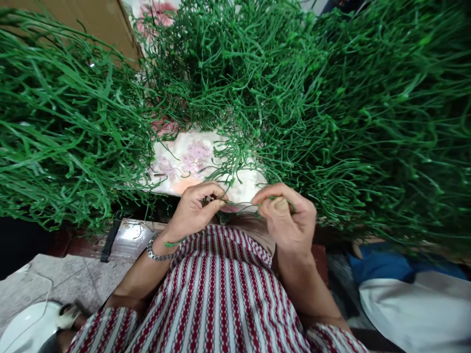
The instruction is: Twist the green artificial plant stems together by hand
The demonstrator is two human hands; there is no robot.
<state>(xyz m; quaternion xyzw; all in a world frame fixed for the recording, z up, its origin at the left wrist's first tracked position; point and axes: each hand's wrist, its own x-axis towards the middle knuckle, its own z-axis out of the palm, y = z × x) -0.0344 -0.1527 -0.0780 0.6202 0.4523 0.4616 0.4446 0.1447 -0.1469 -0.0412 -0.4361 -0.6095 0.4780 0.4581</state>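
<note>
We see a thin green stem [240, 203] stretched between the two hands, over the near edge of the worktop [191, 157] and just beyond the wearer's lap. The left hand [200, 208] pinches one end of it between thumb and forefinger. The right hand [289, 215] grips the other end, its thumb pressed over curled fingers, though we cannot tell exactly how the stem runs inside. Just past the fingers, loose stems [239, 147] lie across the worktop's pale floral surface. Around that patch we find green heaps on three sides: a left pile [62, 122], a far pile [250, 63] and a right pile [386, 122], the last two running together. Behind the left pile stands a cardboard box [84, 24]. Nearer us, a metal bracelet [158, 250] circles the left wrist, above a red-and-white striped garment [221, 294]. White cloth [415, 306] and blue cloth [390, 264] show at lower right, a pale tiled floor [73, 277] at lower left.
</note>
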